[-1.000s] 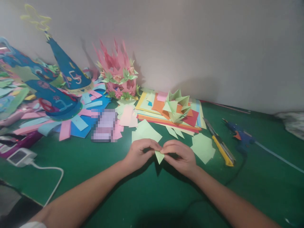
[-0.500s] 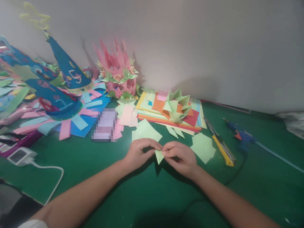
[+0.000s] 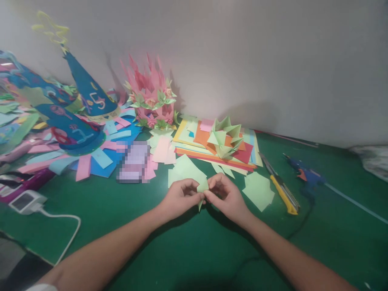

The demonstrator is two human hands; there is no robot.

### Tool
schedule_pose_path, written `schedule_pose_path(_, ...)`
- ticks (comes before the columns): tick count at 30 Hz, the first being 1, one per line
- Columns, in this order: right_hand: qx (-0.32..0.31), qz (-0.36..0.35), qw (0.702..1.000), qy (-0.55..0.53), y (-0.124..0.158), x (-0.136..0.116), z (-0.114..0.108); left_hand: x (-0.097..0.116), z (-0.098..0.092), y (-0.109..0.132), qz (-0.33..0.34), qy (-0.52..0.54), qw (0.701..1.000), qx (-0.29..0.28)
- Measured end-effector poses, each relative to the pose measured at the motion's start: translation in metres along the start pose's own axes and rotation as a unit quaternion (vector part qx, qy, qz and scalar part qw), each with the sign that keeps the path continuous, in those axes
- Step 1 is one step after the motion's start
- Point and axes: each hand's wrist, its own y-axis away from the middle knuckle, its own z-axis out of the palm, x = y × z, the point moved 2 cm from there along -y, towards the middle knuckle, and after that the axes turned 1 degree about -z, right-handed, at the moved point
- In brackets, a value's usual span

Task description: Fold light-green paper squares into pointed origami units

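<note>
I judge that I am partway through a fold in a small piece of light green paper, working a crease where my fingertips meet. The paper sits between my two hands, held just above the green surface, with part of it standing up over my thumbs and a narrow point hanging below them.

My left hand is nearly closed, thumb and fingers pinching the paper from its left side. My right hand is curled more loosely, its thumb tip right at the paper and close against my left thumb; its index finger bends near the upper edge, though I cannot tell whether that finger presses on the sheet. My fingers hide much of the fold, so I cannot say how many layers lie between them.

As I see it, the next move calls for a steady pinch on the left while the right thumb and finger line up the edges and press the crease flat, gently enough not to skew the point.

Beyond my left hand lie flat light green sheets; more green squares rest to the right of my right hand, just beside the yellow cutter.
</note>
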Motion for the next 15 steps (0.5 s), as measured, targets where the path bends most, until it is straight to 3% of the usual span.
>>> schedule_pose_path(3,-0.029,0.059,0.997,-0.031,0.000,0.001,-0.002,-0.001,0.003,-0.001,-0.049,0.044,0.998,-0.025)
schedule_pose_path(6,-0.071,0.058,0.996,-0.023,0.000,-0.002,-0.005,0.001,0.002,0.000,-0.062,0.031,0.997,-0.043)
schedule_pose_path(10,-0.131,0.017,0.991,0.009,-0.001,-0.007,-0.010,0.006,-0.003,-0.001,-0.051,0.045,0.997,-0.033)
schedule_pose_path(15,-0.128,-0.084,0.983,0.106,-0.006,-0.007,-0.017,0.010,-0.011,-0.004,-0.040,0.060,0.997,-0.024)
